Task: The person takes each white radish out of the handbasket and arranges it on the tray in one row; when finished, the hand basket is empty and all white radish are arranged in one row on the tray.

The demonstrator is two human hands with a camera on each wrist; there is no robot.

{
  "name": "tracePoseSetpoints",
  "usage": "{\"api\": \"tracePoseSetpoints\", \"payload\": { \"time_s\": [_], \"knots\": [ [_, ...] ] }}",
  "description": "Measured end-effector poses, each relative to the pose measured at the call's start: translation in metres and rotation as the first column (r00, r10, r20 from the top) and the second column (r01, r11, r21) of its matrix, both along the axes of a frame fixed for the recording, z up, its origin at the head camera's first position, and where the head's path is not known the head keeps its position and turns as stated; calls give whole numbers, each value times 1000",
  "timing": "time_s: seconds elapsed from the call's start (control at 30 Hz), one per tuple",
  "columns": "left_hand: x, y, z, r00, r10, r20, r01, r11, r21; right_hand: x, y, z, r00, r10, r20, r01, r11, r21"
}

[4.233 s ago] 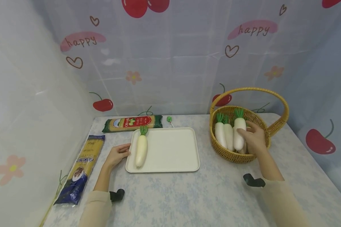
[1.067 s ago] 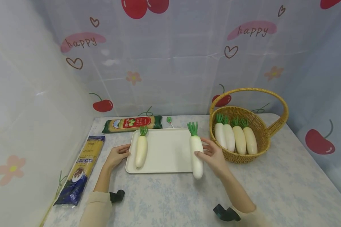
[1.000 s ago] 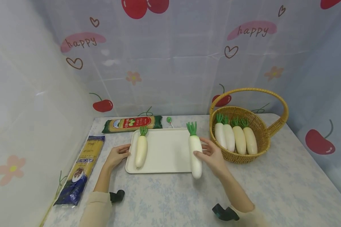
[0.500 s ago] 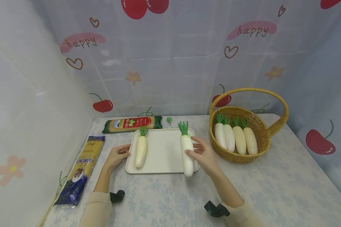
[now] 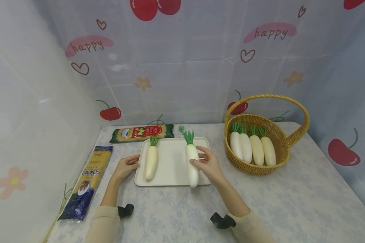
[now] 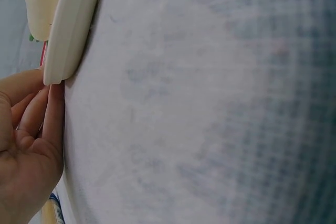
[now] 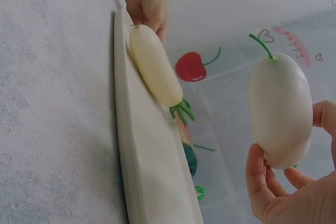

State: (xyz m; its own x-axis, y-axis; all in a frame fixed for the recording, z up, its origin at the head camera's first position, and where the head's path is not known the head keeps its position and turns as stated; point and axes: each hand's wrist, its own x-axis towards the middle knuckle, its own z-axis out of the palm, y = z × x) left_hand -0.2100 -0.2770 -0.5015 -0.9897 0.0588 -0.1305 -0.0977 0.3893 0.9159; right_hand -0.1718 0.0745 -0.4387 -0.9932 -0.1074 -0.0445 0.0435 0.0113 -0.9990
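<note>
My right hand [image 5: 210,166] holds a white radish [image 5: 192,165] with green leaves, thumb on one side and fingers on the other. In the right wrist view that radish [image 7: 281,111] hangs above the tray, apart from it, its root tip toward the camera. My left hand [image 5: 126,167] pinches the left rim of the cream tray [image 5: 173,180]; the left wrist view shows its fingers [image 6: 54,114] reaching under the rim. On the tray's left side lies a second, yellowish radish [image 5: 151,162], leaves pointing to the back.
A wicker basket [image 5: 257,170] with a tall handle stands at the right, several radishes [image 5: 251,148] inside. Behind the tray lies a red and green pasta pack [image 5: 143,132], beside a small green item [image 5: 181,128]. A blue and yellow pasta pack [image 5: 88,182] lies at the left edge.
My right hand has taken the radish out of the basket and carried it left, over the right half of the tray. The left hand has stayed at the tray's rim.
</note>
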Motion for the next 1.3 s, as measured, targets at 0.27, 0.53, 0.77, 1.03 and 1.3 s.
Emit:
{"api": "tracePoseSetpoints", "payload": {
  "time_s": [0.27, 0.53, 0.77, 1.03, 1.3],
  "knots": [
    [1, -1, 0, 1000, -4, -6, 4, 1000, -9, -9, -19, -7, 1000, -2, -1, 2, 1000, -11],
    [0, -1, -2, 1000, 6, 3, -6, 1000, -9, -17, -37, -14, 1000, -6, 30, 7, 1000, -13],
    [-1, -1, -2, 1000, 10, 13, -10, 1000, 9, -27, -52, -21, 999, 0, 51, -1, 1000, 10],
    [-1, 0, -2, 1000, 18, 21, -18, 1000, 7, -36, -65, -22, 998, 8, 58, -9, 1000, 19],
    [-1, 0, -3, 999, 24, 22, -25, 1000, 12, -43, -79, -29, 996, 9, 89, -12, 999, 34]
  ]
}}
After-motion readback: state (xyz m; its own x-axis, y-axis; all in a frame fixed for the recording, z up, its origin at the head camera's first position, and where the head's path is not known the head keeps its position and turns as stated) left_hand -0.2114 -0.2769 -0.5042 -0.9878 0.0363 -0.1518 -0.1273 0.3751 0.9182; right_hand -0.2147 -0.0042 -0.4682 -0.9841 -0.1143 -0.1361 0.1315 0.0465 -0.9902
